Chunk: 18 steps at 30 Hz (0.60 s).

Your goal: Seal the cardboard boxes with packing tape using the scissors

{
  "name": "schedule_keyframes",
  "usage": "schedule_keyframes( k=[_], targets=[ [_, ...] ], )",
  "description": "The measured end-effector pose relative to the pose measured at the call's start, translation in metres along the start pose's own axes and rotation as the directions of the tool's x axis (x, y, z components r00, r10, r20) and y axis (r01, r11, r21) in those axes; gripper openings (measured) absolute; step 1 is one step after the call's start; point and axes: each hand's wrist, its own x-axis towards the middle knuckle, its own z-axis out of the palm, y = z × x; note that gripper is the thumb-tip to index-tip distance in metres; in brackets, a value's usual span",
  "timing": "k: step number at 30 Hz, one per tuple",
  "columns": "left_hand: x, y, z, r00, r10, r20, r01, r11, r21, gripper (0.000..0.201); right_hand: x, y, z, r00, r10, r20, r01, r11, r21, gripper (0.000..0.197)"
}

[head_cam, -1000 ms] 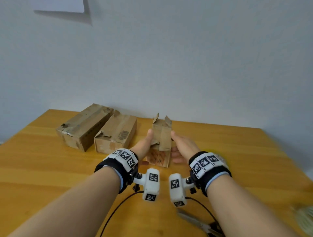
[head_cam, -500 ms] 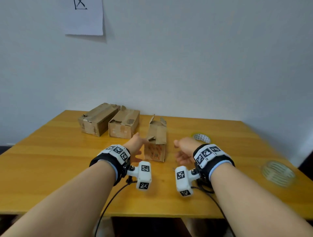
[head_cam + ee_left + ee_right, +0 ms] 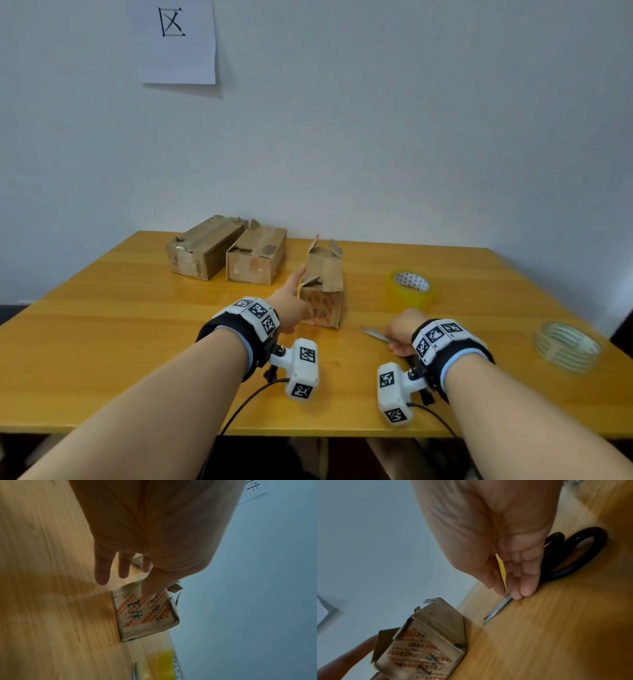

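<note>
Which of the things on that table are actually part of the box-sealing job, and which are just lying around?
Part of the job:
- open box, left hand against it
- scissors, under the right hand
- yellow tape roll
- two other boxes

Just there:
- clear tape roll, possibly spare
- paper sheet on the wall

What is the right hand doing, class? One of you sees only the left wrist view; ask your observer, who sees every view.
Operator: I see only blade tips at my bottom edge. Is the right hand there?
Observer: Yes. The right hand pinches the scissors near the pivot; they lie flat on the table.
Operator: Is my printed box the only one?
Observer: No. The head view shows a far-left box and a middle box, both with flaps down.
Operator: Any tape besides the yellow roll?
Observer: A clear roll sits near the table's right edge.
</note>
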Motion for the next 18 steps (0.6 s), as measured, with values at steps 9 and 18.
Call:
schedule_keyframes(
  k=[9, 18],
  targets=[
    [0.053, -0.011, -0.007, 0.996, 0.085, -0.007, -0.086, 0.991, -0.103, 0.077, 0.01, -0.047, -0.002, 0.979, -0.167, -0.118, 0.147, 0.975, -0.166, 0.03],
    [0.101, 0.006, 0.001, 0.994, 0.105, -0.031, -0.109, 0.928, -0.357, 0.057, 0.038, -0.096, 0.009, 0.945, -0.326, 0.032, 0.26, 0.805, 0.534, 0.032]
  ],
)
